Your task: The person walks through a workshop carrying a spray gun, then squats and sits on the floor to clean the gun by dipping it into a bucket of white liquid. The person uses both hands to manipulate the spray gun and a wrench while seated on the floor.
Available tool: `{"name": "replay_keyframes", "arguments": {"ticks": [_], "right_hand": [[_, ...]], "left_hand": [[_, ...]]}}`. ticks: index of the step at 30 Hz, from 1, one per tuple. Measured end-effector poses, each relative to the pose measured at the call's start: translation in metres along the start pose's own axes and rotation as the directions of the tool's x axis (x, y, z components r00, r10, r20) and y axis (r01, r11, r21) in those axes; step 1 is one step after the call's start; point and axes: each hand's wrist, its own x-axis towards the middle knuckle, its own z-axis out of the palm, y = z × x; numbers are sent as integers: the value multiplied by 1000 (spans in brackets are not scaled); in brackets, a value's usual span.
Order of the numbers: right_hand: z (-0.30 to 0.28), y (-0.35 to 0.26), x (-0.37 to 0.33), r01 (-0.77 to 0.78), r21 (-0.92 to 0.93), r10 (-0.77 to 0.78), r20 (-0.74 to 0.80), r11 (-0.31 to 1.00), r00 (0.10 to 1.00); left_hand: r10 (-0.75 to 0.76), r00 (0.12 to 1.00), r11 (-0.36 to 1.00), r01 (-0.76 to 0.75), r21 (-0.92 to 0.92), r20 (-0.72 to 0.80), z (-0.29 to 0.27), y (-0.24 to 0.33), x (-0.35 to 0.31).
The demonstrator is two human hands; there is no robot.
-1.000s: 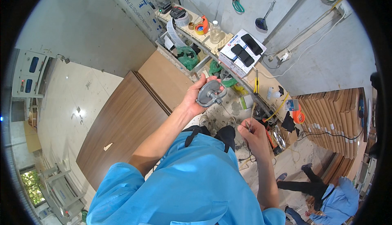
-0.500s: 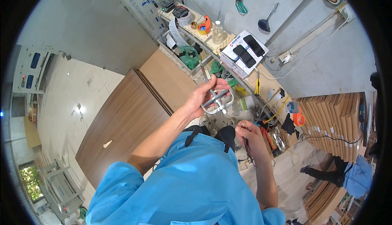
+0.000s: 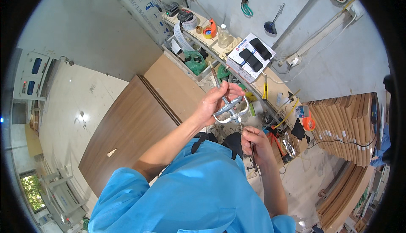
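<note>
My left hand (image 3: 218, 102) is closed round a silvery metal tool (image 3: 231, 111) with a curved, bow-shaped frame, a crosspiece and a long brownish rod pointing away from me. Its exact kind I cannot make out. The frame's rounded end points toward my right hand (image 3: 256, 142), which is closed lower and to the right in front of my blue shirt. From its fingers hang thin dark cords (image 3: 254, 162). A thin strand seems to run up from the right fingers toward the tool's end; whether it is joined there I cannot tell.
A narrow bench ahead carries a white box (image 3: 250, 59) with two black phones, a clear bottle (image 3: 223, 36), orange tape (image 3: 210, 30) and a yellow cutter (image 3: 265, 90). Brown panels (image 3: 127, 135) lie at left. Flat cardboard (image 3: 344, 127) stands at right, near a co-worker's blue sleeve (image 3: 384, 146).
The metal tool has turned in my left hand and shifted slightly right and nearer. My right hand has tilted upward toward it. The co-worker at right has moved mostly out of sight.
</note>
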Motion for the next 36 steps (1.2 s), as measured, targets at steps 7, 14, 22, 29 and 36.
{"name": "replay_keyframes", "arguments": {"ticks": [7,14,22,29,36], "right_hand": [[6,2,-2,30,57,-32,49,998,998],[20,-2,-10,119,-169,-115,32,979,993],[15,7,-17,120,-287,-139,-48,950,989],[17,-1,-26,124,-464,-174,-66,877,983],[14,1,-24,138,-487,-194,-67,862,979]], "left_hand": [[4,999,997,-7,73,38,15,-4,-9],[26,997,1000,-25,-12,69,5,3,-8],[148,986,988,-151,33,77,12,-5,-10],[91,994,994,-94,58,57,17,-8,-13],[85,996,996,-85,34,-20,15,-12,-17]]}}
